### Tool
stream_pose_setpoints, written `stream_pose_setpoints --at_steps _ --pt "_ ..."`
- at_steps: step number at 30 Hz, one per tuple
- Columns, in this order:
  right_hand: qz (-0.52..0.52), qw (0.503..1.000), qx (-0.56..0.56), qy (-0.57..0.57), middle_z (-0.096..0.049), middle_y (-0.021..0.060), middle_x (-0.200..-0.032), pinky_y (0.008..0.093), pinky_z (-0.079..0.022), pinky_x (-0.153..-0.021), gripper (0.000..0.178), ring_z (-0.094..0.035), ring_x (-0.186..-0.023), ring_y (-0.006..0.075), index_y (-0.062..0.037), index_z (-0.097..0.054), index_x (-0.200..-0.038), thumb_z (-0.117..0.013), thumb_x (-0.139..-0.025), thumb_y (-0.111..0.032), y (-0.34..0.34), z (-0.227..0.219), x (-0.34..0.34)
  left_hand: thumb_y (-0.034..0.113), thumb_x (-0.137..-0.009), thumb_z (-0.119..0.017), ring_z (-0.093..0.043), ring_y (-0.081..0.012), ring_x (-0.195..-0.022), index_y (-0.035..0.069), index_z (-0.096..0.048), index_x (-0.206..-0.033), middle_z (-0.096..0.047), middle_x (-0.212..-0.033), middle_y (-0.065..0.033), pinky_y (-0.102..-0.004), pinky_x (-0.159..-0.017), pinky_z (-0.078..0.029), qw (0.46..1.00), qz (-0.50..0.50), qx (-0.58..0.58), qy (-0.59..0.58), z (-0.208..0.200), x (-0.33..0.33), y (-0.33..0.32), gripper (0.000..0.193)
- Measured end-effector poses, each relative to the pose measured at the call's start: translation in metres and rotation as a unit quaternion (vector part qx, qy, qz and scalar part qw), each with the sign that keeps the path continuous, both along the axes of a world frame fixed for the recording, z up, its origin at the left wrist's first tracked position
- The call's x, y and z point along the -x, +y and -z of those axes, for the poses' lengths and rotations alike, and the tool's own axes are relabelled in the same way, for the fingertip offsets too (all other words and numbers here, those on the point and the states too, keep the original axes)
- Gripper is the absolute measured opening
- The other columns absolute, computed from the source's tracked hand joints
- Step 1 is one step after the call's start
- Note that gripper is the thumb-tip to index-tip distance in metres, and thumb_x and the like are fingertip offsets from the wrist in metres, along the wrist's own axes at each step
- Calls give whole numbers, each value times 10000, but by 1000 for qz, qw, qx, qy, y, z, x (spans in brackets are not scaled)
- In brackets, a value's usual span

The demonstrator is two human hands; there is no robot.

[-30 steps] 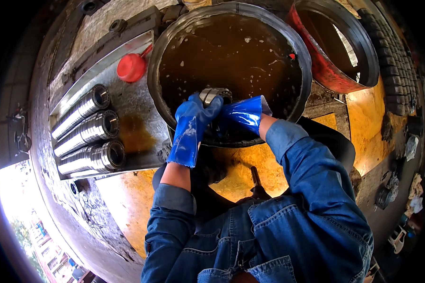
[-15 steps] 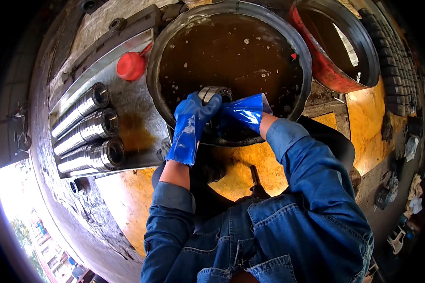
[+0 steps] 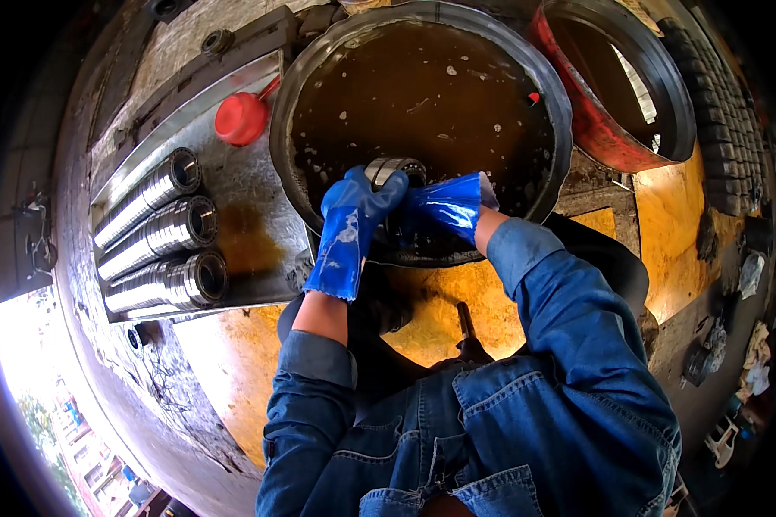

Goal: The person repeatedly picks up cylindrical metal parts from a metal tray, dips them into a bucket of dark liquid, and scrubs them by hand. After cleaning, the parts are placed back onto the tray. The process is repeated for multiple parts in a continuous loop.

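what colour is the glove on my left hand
The left glove is blue, best seen in the head view.

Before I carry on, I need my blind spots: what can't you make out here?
In the head view:
- Right hand: fingers hidden by the left hand and shadow.
- Ring-shaped metal piece: lower part covered by the left hand.
- Round tub: bottom hidden by murky brown liquid.
- Tan object: cut off by the top edge.

Open room stretched over the brown liquid (image 3: pixel 422 95) at upper centre, hemmed by the tub rim (image 3: pixel 562 121), while metal rings (image 3: pixel 159 233) and a red dipper (image 3: pixel 241 119) obstructed the left and a red drum (image 3: pixel 591 129) the upper right.
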State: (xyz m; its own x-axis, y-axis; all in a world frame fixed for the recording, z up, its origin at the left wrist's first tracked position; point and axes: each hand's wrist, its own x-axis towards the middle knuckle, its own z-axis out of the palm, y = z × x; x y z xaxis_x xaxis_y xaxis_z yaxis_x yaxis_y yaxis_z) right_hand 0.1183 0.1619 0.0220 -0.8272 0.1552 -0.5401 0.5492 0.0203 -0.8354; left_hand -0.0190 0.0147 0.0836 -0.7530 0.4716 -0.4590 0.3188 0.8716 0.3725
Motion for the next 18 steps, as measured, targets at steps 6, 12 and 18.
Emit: stream_pose_setpoints --at_steps 6,12,18 --pt "67 956 265 109 -720 122 -1199 405 -545 -937 352 -683 -1096 301 -121 -689 -1237 -671 -940 -310 -38 7 10 776 -803 -626 -641 -414 -1229 -41 -550 -1416 -664 -1292 -288 -434 -1071 -491 999 9 28 -40 0 5 10 1024" --pt "-28 999 -8 14 -724 124 -1195 414 -552 -929 346 -688 -1091 310 -128 -696 -1229 -674 -935 -309 2 -3 4 688 -790 -696 -653 -402 -1215 -45 -635 -1323 -681 -1262 -290 -426 -1052 -502 997 -29 -13 -65 -17 4 10 909" --pt "-38 992 87 89 -729 125 -1191 422 -559 -922 340 -693 -1087 319 -135 -703 -1221 -676 -929 -308 -31 16 19 549 -823 -733 -705 -351 -1120 -60 -668 -1274 -721 -1205 -245 -388 -971 -529 990 -54 -73 -105 -10 2 30 761"
